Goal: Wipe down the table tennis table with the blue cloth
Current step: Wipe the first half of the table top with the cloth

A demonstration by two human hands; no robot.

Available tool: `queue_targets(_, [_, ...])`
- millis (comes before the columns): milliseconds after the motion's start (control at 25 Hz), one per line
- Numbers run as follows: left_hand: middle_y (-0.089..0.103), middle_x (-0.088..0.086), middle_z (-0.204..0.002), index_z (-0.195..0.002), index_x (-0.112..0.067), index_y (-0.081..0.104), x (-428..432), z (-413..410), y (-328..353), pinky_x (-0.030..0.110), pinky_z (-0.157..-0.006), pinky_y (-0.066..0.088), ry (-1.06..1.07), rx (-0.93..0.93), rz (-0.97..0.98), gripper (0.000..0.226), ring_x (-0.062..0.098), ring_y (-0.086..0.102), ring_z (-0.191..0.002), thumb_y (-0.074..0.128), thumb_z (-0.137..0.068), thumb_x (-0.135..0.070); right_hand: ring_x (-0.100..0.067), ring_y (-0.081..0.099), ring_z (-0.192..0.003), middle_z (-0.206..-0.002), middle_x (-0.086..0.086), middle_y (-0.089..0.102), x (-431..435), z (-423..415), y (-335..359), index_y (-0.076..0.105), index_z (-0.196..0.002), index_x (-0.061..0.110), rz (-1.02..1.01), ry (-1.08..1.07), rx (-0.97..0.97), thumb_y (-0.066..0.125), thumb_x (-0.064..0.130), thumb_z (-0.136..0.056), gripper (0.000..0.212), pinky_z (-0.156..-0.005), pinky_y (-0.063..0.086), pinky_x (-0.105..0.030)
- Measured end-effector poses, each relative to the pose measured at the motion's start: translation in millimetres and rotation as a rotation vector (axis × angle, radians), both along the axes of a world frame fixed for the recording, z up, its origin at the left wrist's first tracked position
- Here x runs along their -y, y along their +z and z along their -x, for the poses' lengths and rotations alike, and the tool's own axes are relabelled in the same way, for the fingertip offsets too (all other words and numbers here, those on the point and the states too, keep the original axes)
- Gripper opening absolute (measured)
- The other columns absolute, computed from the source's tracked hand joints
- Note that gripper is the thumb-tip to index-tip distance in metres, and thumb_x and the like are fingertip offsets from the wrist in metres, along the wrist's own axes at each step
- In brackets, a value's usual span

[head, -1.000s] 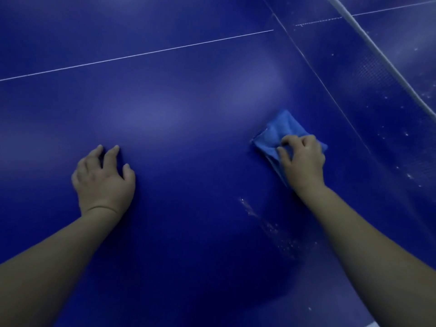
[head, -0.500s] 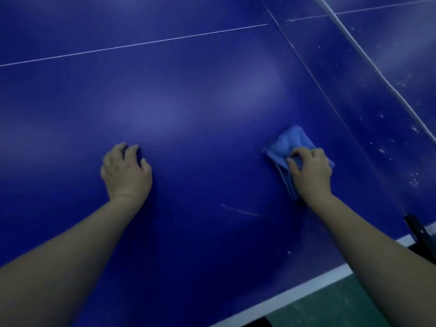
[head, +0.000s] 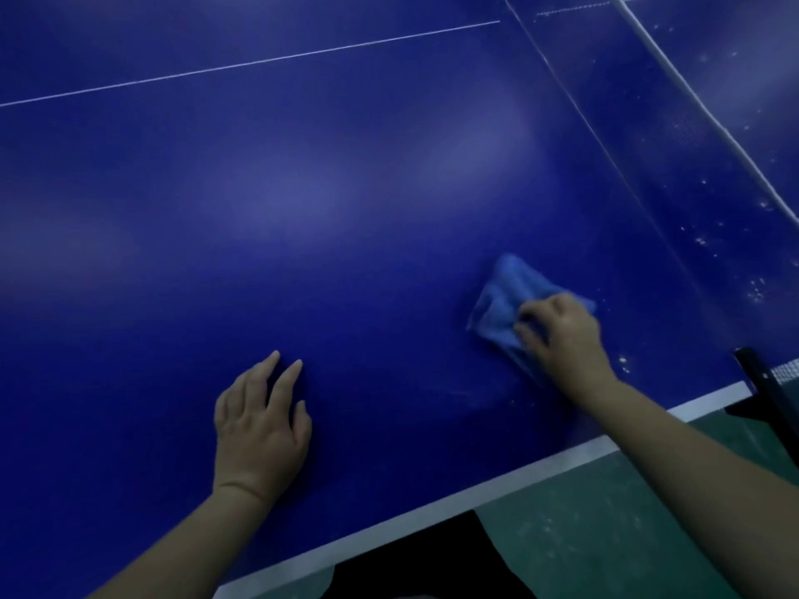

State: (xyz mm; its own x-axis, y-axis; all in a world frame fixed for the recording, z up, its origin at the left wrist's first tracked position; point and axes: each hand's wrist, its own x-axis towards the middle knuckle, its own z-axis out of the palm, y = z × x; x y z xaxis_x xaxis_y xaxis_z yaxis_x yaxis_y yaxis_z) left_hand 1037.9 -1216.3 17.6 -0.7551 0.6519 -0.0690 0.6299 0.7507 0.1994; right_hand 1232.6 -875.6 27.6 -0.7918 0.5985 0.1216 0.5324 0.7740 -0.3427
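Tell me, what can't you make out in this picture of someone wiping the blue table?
All head view.
- blue cloth: its near part is hidden under the right hand.
- left hand: its back hides whether the palm presses the table.
- black net post: cut off by the right edge.
- white specks: too small to identify.

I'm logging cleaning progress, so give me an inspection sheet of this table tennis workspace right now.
Surface: blue table, glossy; white specks by the net.
Job's things: blue cloth, bunched, lying on the table.
Clutter: nothing seen.
Grips: left hand flat on the table; right hand grips the blue cloth.
Cables: nothing seen.
Surroundings: net, black net post, green floor.
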Motion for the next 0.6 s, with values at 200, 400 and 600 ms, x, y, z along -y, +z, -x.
queue_targets(200, [0.045,0.01,-0.142,-0.134,-0.016,0.055,-3,-1,0,0.056,-0.105,0.033,0.012,-0.001,-0.007,0.057,0.033,0.042,-0.128,0.033,-0.087,-0.04,-0.037,0.05,-0.1,-0.105,-0.016,0.052,27,76,1,0.065,-0.107,0.015,0.05,-0.317,0.026,0.062,0.032,-0.089,0.024,-0.082,0.043,-0.046])
queue_targets(400, [0.044,0.009,-0.143,-0.135,-0.017,0.054,-3,-1,2,0.055,-0.107,0.032,0.007,0.004,-0.004,0.057,0.032,0.041,-0.129,0.033,-0.087,-0.04,-0.028,0.052,-0.071,-0.081,-0.007,0.053,115,-16,-2,0.068,-0.089,0.015,0.047,0.32,0.04,0.058,0.037,-0.083,0.025,-0.062,0.04,-0.036])
queue_targets(600, [0.042,0.008,-0.144,-0.135,-0.019,0.051,-2,-2,-3,0.055,-0.108,0.03,0.013,0.0,0.005,0.056,0.03,0.037,-0.131,0.034,-0.087,-0.04,-0.04,0.054,-0.088,-0.093,-0.019,0.053,28,-58,0,0.067,-0.102,0.006,-0.012,-0.417,0.048,0.064,0.025,-0.087,0.025,-0.073,0.044,-0.046])
